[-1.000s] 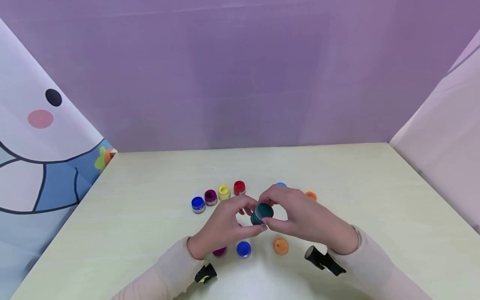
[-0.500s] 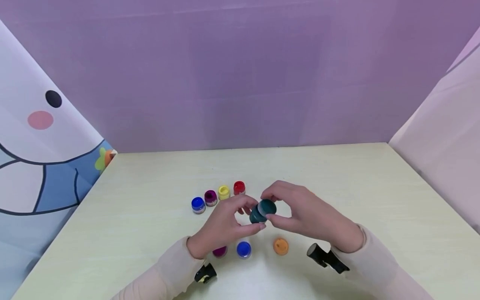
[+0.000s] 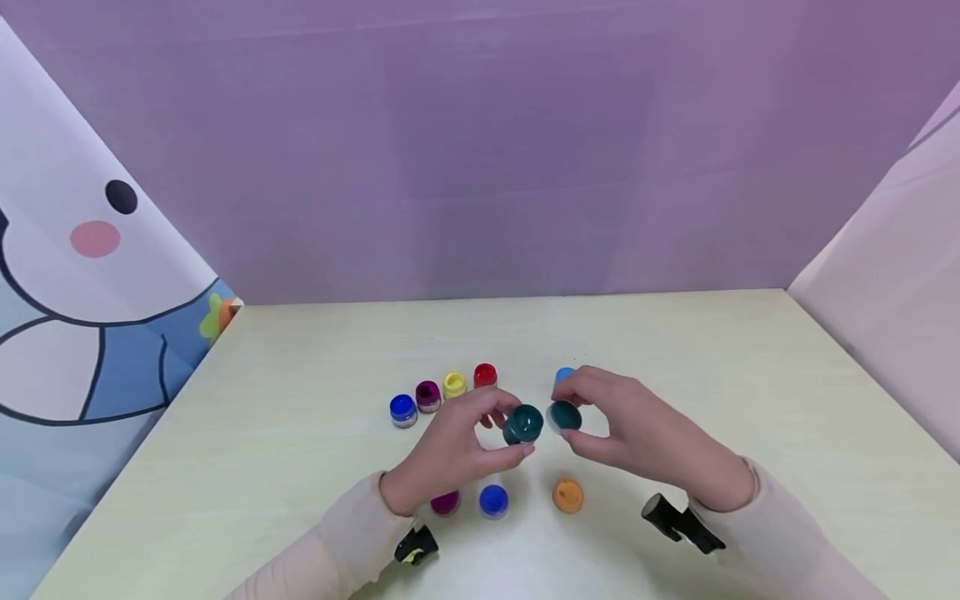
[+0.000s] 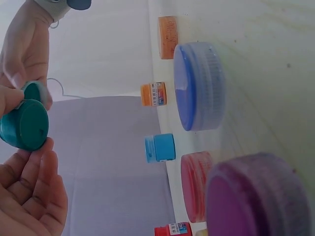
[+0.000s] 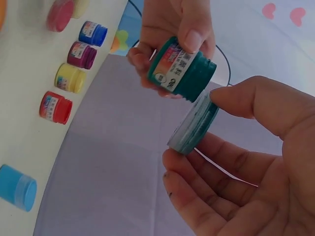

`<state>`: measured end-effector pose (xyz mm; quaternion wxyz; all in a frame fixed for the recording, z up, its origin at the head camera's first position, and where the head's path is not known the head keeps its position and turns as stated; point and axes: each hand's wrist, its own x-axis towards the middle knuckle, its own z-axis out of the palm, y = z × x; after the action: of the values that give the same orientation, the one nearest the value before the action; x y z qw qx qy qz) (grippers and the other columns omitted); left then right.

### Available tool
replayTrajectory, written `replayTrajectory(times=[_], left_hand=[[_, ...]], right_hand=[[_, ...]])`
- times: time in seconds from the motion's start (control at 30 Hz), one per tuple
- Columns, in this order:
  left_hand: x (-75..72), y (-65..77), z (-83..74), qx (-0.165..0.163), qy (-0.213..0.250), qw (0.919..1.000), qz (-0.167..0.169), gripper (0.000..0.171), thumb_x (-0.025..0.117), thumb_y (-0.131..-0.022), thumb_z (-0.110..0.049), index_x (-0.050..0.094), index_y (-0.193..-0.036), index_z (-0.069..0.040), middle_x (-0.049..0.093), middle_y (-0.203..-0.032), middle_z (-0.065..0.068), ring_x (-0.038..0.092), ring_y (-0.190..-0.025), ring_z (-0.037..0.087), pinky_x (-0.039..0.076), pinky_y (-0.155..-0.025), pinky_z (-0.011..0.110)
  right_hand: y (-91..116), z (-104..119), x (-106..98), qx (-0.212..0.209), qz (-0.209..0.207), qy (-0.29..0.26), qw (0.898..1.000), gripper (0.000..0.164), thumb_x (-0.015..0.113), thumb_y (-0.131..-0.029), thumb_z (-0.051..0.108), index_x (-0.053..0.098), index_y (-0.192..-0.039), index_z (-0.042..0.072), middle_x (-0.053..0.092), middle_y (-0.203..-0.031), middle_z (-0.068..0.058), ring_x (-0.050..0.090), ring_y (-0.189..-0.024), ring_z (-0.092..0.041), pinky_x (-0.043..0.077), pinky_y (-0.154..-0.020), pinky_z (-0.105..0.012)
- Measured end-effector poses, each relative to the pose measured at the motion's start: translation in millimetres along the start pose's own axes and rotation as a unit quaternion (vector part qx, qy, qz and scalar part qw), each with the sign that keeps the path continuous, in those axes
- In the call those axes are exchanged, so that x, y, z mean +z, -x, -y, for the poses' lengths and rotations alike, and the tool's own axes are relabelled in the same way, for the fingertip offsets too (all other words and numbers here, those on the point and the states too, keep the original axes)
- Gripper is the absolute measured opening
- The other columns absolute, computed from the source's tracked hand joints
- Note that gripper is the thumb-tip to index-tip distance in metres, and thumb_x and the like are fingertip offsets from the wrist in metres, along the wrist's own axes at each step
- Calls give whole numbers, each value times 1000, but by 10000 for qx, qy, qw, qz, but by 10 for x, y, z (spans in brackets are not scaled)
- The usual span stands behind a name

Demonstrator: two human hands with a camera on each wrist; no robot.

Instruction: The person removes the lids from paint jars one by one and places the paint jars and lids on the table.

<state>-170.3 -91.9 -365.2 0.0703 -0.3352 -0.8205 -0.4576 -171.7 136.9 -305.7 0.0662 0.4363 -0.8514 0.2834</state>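
Note:
My left hand [image 3: 461, 442] grips a small dark green paint jar [image 3: 522, 426], its mouth uncovered and tilted toward the camera. In the right wrist view the jar [image 5: 181, 71] shows a printed label and a threaded neck. Its round green lid [image 3: 565, 416] is pinched by its edge between the thumb and fingers of my right hand [image 3: 633, 425]. A narrow gap separates lid and jar in the head view. Both hands hold these above the table. From the left wrist, the lid [image 4: 34, 91] is partly hidden behind the jar.
Behind the hands stand a blue jar [image 3: 402, 411], a purple jar [image 3: 428, 397], a yellow jar [image 3: 454, 384], a red jar [image 3: 485, 375] and a light blue jar [image 3: 564, 375]. Nearer lie a purple lid [image 3: 446, 503], a blue lid [image 3: 493, 500] and an orange lid [image 3: 567, 496].
The lid has come off the green jar and moved right with my right hand, exposing the jar's mouth. My left hand has kept its grip on the jar. The view has shifted slightly.

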Motion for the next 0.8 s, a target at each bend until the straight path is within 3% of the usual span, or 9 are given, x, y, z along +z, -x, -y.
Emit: replayTrajectory(times=[0.23,0.5,0.8], left_hand=[[-12,3,-22,-109,-19,9999,3,31,73,-76,-30,57,-102,-21,56,-94,-16,53,-82,4,48,-69,29],[-10,-1,-19,-54,-93,9999,-36,31,73,-76,-31,58,-101,-20,57,-93,-16,53,-81,4,48,-69,31],[9,-12,-21,-3,-140,9999,6,32,73,-75,-30,58,-102,-19,57,-93,-16,52,-82,3,48,-69,29]], right_hand=[[93,-90,-1,266,211,176,9993,27,68,-78,12,56,-102,10,54,-92,8,55,-86,-7,49,-76,-27],[191,-217,42,734,805,386,9933,22,68,-76,12,57,-95,12,52,-87,10,52,-82,-8,48,-74,-29],[325,-384,143,1423,1831,172,9726,21,70,-75,13,57,-91,12,50,-82,9,48,-76,-13,47,-68,-29]])
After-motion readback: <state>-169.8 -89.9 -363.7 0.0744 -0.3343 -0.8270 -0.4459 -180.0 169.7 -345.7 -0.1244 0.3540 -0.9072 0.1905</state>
